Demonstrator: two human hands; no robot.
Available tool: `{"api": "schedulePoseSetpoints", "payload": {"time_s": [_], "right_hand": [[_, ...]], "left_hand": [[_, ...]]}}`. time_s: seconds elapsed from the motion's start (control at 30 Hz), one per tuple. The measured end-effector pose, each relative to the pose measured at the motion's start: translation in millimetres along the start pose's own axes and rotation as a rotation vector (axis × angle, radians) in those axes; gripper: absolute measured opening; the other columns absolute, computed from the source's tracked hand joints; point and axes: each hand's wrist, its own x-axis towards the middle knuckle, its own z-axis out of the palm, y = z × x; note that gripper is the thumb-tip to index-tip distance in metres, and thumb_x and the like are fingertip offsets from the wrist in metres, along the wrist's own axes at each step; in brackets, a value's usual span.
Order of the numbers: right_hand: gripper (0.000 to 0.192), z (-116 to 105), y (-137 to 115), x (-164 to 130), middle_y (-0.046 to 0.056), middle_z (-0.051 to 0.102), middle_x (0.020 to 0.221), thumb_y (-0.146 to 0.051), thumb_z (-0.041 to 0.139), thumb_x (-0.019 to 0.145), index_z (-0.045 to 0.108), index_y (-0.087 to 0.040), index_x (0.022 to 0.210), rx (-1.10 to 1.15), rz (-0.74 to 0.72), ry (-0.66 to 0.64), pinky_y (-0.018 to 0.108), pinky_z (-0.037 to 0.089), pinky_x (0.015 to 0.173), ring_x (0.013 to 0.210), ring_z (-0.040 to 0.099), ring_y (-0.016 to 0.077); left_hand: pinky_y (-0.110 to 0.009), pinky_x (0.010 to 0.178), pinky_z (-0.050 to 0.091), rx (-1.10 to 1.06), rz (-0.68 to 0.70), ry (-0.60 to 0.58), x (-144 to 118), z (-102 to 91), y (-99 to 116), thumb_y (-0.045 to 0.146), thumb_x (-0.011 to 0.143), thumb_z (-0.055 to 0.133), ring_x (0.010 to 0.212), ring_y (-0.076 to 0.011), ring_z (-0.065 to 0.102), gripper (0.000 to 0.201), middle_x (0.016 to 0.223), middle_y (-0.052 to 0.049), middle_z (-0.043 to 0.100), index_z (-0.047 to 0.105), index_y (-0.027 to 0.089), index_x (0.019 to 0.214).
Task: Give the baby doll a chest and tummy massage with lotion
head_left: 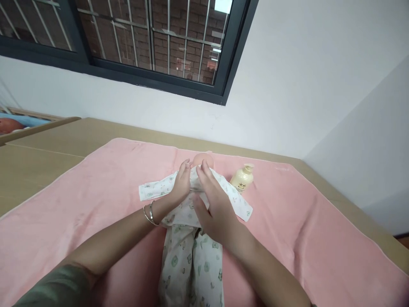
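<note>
Your forearms (111, 242) extend left hand (182, 183) and right hand (220, 213), fingers straight, gripping nothing, above the printed long-sleeved top (183, 213).

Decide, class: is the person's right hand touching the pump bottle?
Apart. The head view shows it: part of the printed white sleeve is visible in the gap between the right hand and the pump bottle.

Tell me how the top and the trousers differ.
The top spreads out sideways; the trousers stretch lengthwise. The top lies higher in the picture, wholly inside it; the trousers lie lower and run off its bottom edge. Both are pale with small printed figures, and lie over the pink sheet.
</note>
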Motion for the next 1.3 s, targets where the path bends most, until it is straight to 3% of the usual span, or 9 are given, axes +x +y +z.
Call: {"api": "schedulePoseSetpoints", "payload": {"time_s": [0.1, 0.27, 0.43, 0.53, 0.7, 0.9, 1.03, 1.13, 1.3], "right_hand": [[0.058, 21.2, 22.6, 5.6, 0.015, 0.035, 0.165, -0.021, 0.035, 0.102, 0.035, -0.008, 0.159, 0.016, 0.186, -0.126, 0.046, 0.034, 0.126, 0.155, 0.029, 0.0253], [0.057, 52.7, 60.7, 10.0, 0.020, 0.042, 0.160, -0.013, 0.035, 0.098, 0.042, 0.000, 0.154, -0.042, 0.221, -0.281, 0.046, 0.030, 0.127, 0.153, 0.033, 0.0260], [0.050, 57.0, 97.3, 17.6, 0.015, 0.045, 0.159, -0.020, 0.039, 0.103, 0.051, -0.010, 0.150, -0.114, 0.228, -0.332, 0.050, 0.021, 0.128, 0.153, 0.033, 0.0257], [0.051, 50.9, 110.6, 20.5, 0.015, 0.041, 0.162, -0.035, 0.041, 0.106, 0.050, -0.011, 0.151, -0.160, 0.316, -0.326, 0.047, 0.024, 0.127, 0.154, 0.032, 0.0276], [0.062, 49.4, 94.7, 17.6, 0.026, 0.036, 0.161, -0.037, 0.036, 0.108, 0.037, 0.003, 0.155, -0.333, 0.486, -0.352, 0.048, 0.026, 0.125, 0.153, 0.031, 0.0350], [0.053, 47.8, 90.6, 18.6, 0.011, 0.035, 0.165, -0.026, 0.036, 0.105, 0.042, -0.013, 0.156, -0.285, 0.246, -0.482, 0.048, 0.017, 0.128, 0.157, 0.021, 0.0286], [0.064, 43.0, 106.4, 20.8, 0.018, 0.034, 0.164, -0.045, 0.035, 0.108, 0.036, -0.005, 0.158, -0.270, 0.422, -0.403, 0.046, 0.023, 0.126, 0.156, 0.027, 0.0278], [0.068, 48.9, 99.3, 16.5, 0.028, 0.037, 0.160, -0.042, 0.034, 0.107, 0.035, 0.006, 0.155, -0.362, 0.533, -0.347, 0.047, 0.027, 0.124, 0.153, 0.031, 0.0329], [0.056, 60.3, 85.1, 11.2, 0.018, 0.040, 0.161, -0.020, 0.037, 0.101, 0.043, -0.004, 0.154, -0.309, 0.208, -0.394, 0.045, 0.017, 0.129, 0.156, 0.027, 0.0261]], "left_hand": [[-0.043, 0.127, 0.029, 0.306, 0.197, 0.039, 11.2, -7.7, -20.4, 0.036, 0.103, 0.047, 0.150, -0.0244, 0.041, 0.045, 0.160, -0.009, 0.047, 0.048, 0.024, 0.146], [-0.045, 0.123, 0.037, 0.469, 0.347, 0.034, 21.6, -16.2, -42.3, 0.036, 0.102, 0.041, 0.140, -0.0250, 0.053, 0.045, 0.148, -0.013, 0.060, 0.053, 0.018, 0.142], [-0.043, 0.122, 0.039, 0.573, 0.409, 0.038, 19.6, -17.3, -48.5, 0.035, 0.101, 0.040, 0.138, -0.0249, 0.055, 0.047, 0.146, -0.014, 0.061, 0.057, 0.015, 0.140], [-0.045, 0.121, 0.040, 0.626, 0.418, 0.048, 18.9, -17.1, -49.7, 0.034, 0.101, 0.040, 0.136, -0.0254, 0.057, 0.047, 0.143, -0.014, 0.064, 0.058, 0.014, 0.139], [-0.048, 0.119, 0.041, 0.691, 0.405, 0.090, 19.4, -17.1, -50.2, 0.035, 0.101, 0.042, 0.134, -0.0280, 0.058, 0.044, 0.140, -0.016, 0.065, 0.060, 0.014, 0.135], [-0.048, 0.116, 0.043, 0.745, 0.427, 0.063, 20.1, -18.0, -49.0, 0.034, 0.101, 0.040, 0.130, -0.0281, 0.060, 0.041, 0.135, -0.015, 0.066, 0.063, 0.015, 0.130], [-0.051, 0.117, 0.040, 0.789, 0.465, 0.059, 19.8, -18.4, -50.2, 0.032, 0.100, 0.040, 0.128, -0.0290, 0.059, 0.039, 0.132, -0.015, 0.068, 0.064, 0.016, 0.127], [-0.051, 0.116, 0.041, 0.794, 0.470, 0.067, 20.3, -19.3, -52.1, 0.032, 0.099, 0.041, 0.128, -0.0294, 0.059, 0.038, 0.131, -0.014, 0.068, 0.064, 0.018, 0.126], [-0.052, 0.113, 0.044, 0.785, 0.466, 0.067, 21.6, -20.8, -53.6, 0.032, 0.099, 0.042, 0.126, -0.0299, 0.060, 0.037, 0.127, -0.014, 0.070, 0.064, 0.018, 0.125]]}}
